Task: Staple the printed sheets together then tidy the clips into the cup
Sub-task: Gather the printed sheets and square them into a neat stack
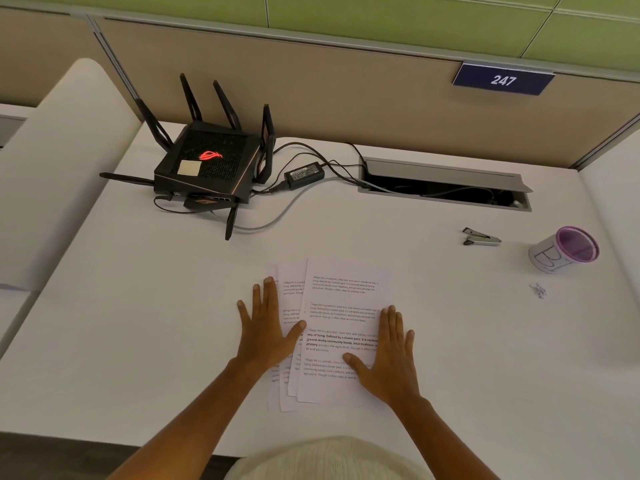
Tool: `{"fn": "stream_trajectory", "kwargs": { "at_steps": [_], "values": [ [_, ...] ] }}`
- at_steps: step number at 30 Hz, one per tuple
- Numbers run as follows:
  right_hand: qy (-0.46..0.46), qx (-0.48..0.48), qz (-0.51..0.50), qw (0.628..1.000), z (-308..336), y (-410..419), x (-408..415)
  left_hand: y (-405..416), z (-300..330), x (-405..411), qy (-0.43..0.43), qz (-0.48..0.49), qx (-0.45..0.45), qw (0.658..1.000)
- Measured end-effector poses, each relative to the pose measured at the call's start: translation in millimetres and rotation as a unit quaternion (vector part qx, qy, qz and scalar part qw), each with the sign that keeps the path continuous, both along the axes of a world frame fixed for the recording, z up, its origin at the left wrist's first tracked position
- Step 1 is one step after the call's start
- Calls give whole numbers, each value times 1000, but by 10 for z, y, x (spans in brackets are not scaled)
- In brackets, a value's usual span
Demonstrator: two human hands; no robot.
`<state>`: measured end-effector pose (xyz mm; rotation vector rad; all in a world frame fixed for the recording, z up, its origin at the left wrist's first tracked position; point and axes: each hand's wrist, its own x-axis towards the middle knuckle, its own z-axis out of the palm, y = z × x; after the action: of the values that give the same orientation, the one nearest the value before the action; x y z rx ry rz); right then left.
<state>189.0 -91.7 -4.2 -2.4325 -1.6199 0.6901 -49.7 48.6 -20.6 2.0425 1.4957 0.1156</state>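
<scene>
Several printed sheets (pixel 341 299) lie fanned out on the white desk, their left edges staggered. My left hand (pixel 265 327) rests flat on the left side of the sheets, fingers straight and spread. My right hand (pixel 389 355) lies flat on their right side, thumb pointing inward. A small silver and black stapler (pixel 481 236) sits apart at the right rear. The cup (pixel 564 249), white with a purple rim, is tipped toward me at the far right. A small heap of clips (pixel 538 290) lies just in front of the cup.
A black router (pixel 207 164) with several antennas stands at the back left, with its power brick (pixel 304 174) and cables trailing to an open cable tray (pixel 445 183). A beige partition closes off the back. The desk's front edge runs below my forearms.
</scene>
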Motion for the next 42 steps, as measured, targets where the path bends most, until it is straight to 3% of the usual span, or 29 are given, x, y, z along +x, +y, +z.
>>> {"fn": "stream_trajectory", "kwargs": {
  "at_steps": [7,10,14,22,29,37,42],
  "values": [
    [-3,-1,12,1000,12,77,-166,-101,103,98,-52,12,-16,998],
    [-4,-4,14,1000,24,101,-205,-99,164,150,-119,47,-27,991],
    [-2,-3,9,1000,17,104,-196,-134,342,189,-229,154,-55,960],
    [10,1,3,1000,15,105,-202,-230,479,176,-255,290,-139,912],
    [40,7,0,999,16,132,-254,-357,418,291,-221,240,-175,929],
    [64,3,2,998,-8,114,-310,-520,464,491,-241,245,-184,921],
    [190,82,-103,973,162,71,-169,-563,571,421,-290,255,-161,908]
  ]
}}
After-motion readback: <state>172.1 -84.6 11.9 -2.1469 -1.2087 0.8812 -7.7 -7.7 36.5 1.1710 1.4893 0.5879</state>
